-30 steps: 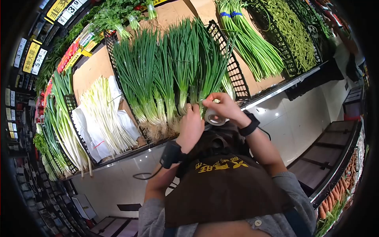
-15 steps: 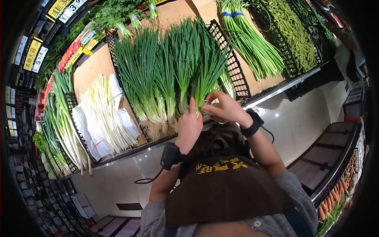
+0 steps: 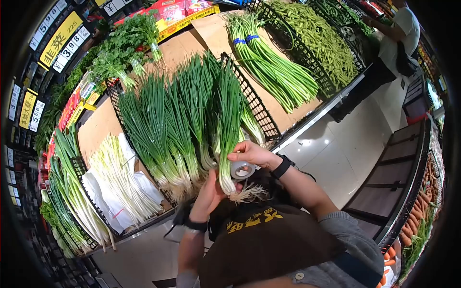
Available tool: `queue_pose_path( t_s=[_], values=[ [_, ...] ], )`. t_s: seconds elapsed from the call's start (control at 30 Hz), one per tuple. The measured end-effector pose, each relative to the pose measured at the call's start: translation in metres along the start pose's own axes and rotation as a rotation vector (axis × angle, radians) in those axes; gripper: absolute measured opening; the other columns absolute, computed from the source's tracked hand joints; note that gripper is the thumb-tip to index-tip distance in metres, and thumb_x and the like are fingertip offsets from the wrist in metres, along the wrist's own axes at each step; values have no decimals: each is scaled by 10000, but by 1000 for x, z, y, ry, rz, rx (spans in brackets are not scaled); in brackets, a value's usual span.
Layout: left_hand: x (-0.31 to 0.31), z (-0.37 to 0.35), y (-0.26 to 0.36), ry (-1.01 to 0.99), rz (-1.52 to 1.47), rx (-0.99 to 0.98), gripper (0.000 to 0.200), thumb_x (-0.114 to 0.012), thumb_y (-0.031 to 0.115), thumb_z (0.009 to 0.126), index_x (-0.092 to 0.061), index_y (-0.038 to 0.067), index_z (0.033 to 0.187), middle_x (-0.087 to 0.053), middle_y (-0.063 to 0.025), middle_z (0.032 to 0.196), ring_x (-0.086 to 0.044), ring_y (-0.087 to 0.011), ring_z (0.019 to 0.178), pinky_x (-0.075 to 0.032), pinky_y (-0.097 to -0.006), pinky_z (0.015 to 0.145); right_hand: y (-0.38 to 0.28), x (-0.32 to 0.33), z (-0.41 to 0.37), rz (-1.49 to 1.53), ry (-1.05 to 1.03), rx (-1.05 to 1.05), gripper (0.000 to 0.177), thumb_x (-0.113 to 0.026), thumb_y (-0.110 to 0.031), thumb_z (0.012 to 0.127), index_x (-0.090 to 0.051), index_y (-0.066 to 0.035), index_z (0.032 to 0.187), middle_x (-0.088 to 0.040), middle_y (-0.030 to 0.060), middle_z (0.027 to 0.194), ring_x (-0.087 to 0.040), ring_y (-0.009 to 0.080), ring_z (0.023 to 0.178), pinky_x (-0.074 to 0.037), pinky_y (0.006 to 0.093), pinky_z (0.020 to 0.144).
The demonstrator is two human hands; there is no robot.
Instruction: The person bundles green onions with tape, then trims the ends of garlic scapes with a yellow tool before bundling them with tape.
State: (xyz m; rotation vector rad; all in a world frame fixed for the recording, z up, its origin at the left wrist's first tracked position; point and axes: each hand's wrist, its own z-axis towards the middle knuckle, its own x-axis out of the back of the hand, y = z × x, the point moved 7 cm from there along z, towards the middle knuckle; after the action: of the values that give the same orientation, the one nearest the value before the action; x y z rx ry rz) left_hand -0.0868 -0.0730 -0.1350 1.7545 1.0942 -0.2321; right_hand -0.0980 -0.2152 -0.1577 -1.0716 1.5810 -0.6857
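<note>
**Desk:** Scallion bunch (image 3: 226, 120), where is it?

**Operator:** Held upright just in front of the wire basket (image 3: 254, 103). I see my left hand (image 3: 210, 191) closed round its base, above the dangling roots. My right hand (image 3: 252, 153) has its fingers curled, pinching the tape roll (image 3: 241, 169) against the stalks.

**Desk:** Risk?

**Operator:** A loose left grip, I judge: stalks would fan out and slip free.

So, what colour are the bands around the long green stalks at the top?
Blue bands on the stalks; the head view shows them.
</note>
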Motion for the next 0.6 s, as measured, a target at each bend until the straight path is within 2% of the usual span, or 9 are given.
queue_pose_path(
  t_s=[0.03,0.13,0.23,0.27,0.4,0.47,0.5,0.57,0.6],
  values=[
    [14,-20,6,215,232,-70,427,-339,345,968,-369,50,1275,-609,-129,783,-625,-202,725,-507,-317,694,-20,1,-8,-57,70,7,260,-664,-273,817,-644,-15,794,-562,2,807,-526,47,606,-411,185,424],
    [56,-119,37,193,674,-58,397,-477,75,907,-368,32,1287,-580,-63,754,-593,-140,685,-488,-255,646,-57,13,-10,-175,146,190,233,-672,-235,814,-635,-6,792,-543,-21,639,-500,35,492,-380,175,409],
    [125,-215,17,53,-23,-60,489,-621,301,817,-471,36,1200,-604,-115,758,-614,-260,695,-499,-338,565,-67,13,-9,-179,104,80,328,-680,-283,801,-628,39,761,-468,5,747,-496,72,538,-405,201,388],
    [133,-218,10,76,-31,-66,489,-621,301,817,-471,36,1200,-604,-115,758,-614,-260,695,-499,-338,565,-68,15,-4,-239,124,99,330,-693,-287,789,-630,33,743,-454,6,743,-489,73,521,-397,211,381],
    [181,-263,29,1179,1843,293,485,-625,320,794,-515,40,1174,-637,-130,858,-619,-284,781,-494,-424,674,-73,0,5,-448,182,80,416,-706,-293,777,-521,20,575,-376,5,686,-442,75,477,-351,235,366],
    [106,-192,68,939,950,-314,404,-583,187,860,-482,-7,1199,-641,-118,956,-609,-185,838,-482,-317,755,-58,-2,20,-516,178,177,445,-726,-318,748,-515,31,570,-400,28,661,-450,116,476,-372,274,401],
    [71,-149,75,683,708,-348,372,-560,124,875,-469,-37,1199,-638,-117,980,-597,-148,871,-475,-274,761,-56,-9,25,-527,144,171,445,-726,-318,748,-515,31,570,-400,28,661,-450,116,476,-372,274,401],
    [28,-74,66,462,786,-383,565,-585,223,862,-338,-23,1306,-597,-120,1078,-596,-193,934,-465,-289,813,-65,-26,22,-966,271,409,434,-742,-335,716,-541,34,609,-394,38,630,-490,144,585,-399,315,456],
    [23,-32,61,400,996,-326,522,-621,295,825,-461,-30,1201,-587,-143,1104,-603,-184,913,-470,-286,759,-62,-33,24,-967,247,409,434,-742,-335,716,-541,34,609,-394,38,630,-490,144,585,-399,315,456]
  ],
)
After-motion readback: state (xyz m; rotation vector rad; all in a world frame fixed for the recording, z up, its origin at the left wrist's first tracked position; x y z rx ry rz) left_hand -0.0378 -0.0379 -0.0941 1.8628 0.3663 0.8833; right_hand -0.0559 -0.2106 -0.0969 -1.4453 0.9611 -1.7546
